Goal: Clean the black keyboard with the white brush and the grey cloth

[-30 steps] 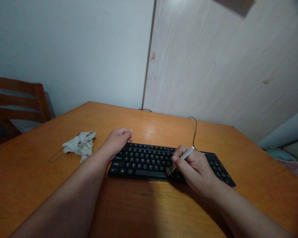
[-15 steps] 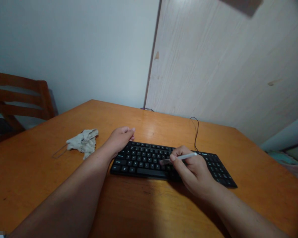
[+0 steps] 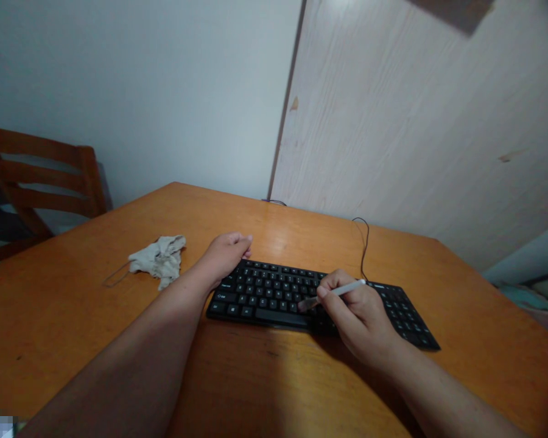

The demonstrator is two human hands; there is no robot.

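A black keyboard lies on the wooden table, slightly slanted. My left hand covers its back left corner, fingers curled closed around it; the fingertips are partly hidden. My right hand pinches a slim brush with a pale handle between thumb and fingers. The brush's bristles touch the keys near the middle, just above the right end of the space bar. Part of the keyboard's right half is hidden beneath my right hand. A crumpled greyish-white cloth with a thin loop lies left of my left forearm.
The wooden table reaches back to a pale wall and a wood-grain panel. A dark cable runs from the keyboard's back edge toward the panel. To the left stands a wooden chair.
The whole view has shifted slightly, so everything sits a little further right. Both hands keep their holds, and the bristles stay at about the same keys.
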